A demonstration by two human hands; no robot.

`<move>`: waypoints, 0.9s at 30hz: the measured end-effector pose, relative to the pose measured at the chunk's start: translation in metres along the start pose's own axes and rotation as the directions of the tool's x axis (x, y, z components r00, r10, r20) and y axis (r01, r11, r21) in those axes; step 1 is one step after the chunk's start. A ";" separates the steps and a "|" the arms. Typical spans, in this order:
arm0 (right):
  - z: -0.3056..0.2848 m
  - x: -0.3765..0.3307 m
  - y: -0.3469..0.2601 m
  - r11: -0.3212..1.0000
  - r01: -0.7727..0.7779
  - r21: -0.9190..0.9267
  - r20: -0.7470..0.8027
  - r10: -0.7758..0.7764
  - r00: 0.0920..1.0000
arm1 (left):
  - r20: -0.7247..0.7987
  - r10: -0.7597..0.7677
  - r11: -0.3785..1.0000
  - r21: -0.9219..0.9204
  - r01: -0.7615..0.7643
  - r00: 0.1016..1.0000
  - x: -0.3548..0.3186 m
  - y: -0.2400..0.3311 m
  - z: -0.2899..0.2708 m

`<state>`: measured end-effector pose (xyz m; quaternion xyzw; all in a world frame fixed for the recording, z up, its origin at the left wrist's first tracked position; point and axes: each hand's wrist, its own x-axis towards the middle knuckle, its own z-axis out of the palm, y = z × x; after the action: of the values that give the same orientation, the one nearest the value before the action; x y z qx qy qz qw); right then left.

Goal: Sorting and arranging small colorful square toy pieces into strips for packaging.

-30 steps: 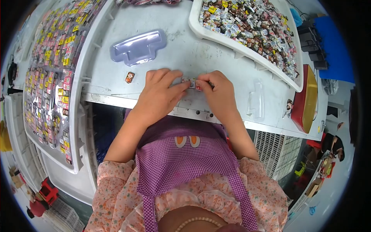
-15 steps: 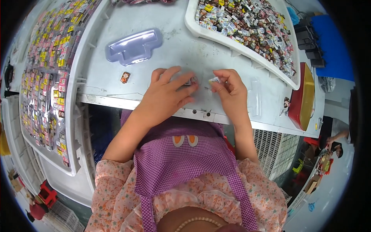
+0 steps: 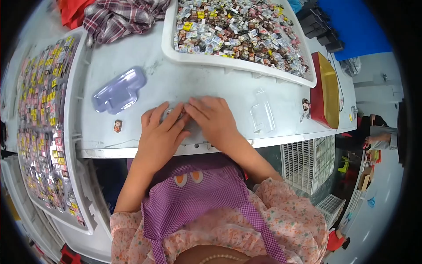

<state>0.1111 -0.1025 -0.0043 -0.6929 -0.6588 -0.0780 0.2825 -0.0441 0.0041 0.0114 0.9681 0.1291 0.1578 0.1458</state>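
Observation:
My left hand (image 3: pixel 161 132) rests on the white table with its fingers stretched out and somewhat spread. Beneath its fingertips shows part of a small printed piece (image 3: pixel 169 111), mostly hidden. My right hand (image 3: pixel 216 121) has come in beside it, fingertips bent down and close to my left fingers. Whatever lies between the right fingertips is covered by them and slightly blurred. To the left of my hands lies one small brown printed piece (image 3: pixel 118 126), and behind it a bluish clear plastic tray (image 3: pixel 119 91). A second clear plastic tray (image 3: pixel 263 112) lies to the right.
A large white bin (image 3: pixel 237 70) full of small wrapped pieces stands at the back. On the left is a long white tray (image 3: pixel 74 101) of filled packs. A checked cloth (image 3: pixel 121 20), a red and yellow box (image 3: pixel 325 92) and the table's front edge (image 3: pixel 114 152) surround the work area.
My right hand has moved left to meet my left hand; the small white piece pinched in it is now hidden. The view has shifted, showing more of the checked cloth.

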 end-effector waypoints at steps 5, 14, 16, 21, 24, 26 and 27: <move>-0.017 0.010 0.035 0.998 0.049 0.028 -0.191 -0.043 0.981 | -0.014 0.019 1.000 -0.008 -0.019 1.000 0.003 0.000 0.001; -0.143 0.016 0.242 0.678 -0.550 -0.487 -0.315 0.451 0.835 | -0.042 0.037 0.999 -0.019 -0.038 0.998 0.003 0.000 0.001; -0.145 0.021 0.253 0.806 -0.566 -0.172 -0.003 0.574 0.819 | -0.037 0.033 0.999 -0.036 -0.034 0.999 0.001 -0.001 0.001; -0.146 0.043 0.235 0.749 -0.654 -0.107 0.168 0.662 0.730 | -0.031 0.021 0.999 -0.036 -0.022 0.999 -0.002 -0.002 0.000; -0.149 0.035 0.247 0.819 -0.470 -0.328 -0.024 0.490 0.871 | -0.028 0.029 0.999 -0.044 -0.030 0.999 0.002 -0.001 -0.004; -0.151 0.039 0.224 0.828 -0.512 -0.226 -0.267 0.453 0.851 | -0.014 0.000 0.999 -0.041 -0.001 1.000 0.002 -0.001 -0.001; -0.154 0.036 0.212 0.858 -0.450 -0.246 -0.376 0.344 0.860 | -0.025 0.016 0.999 -0.049 -0.017 1.000 0.003 0.000 -0.001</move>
<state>0.3588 -0.1413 0.0799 -0.8300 -0.4228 -0.2359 0.2770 -0.0414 0.0057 0.0131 0.9632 0.1190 0.1740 0.1665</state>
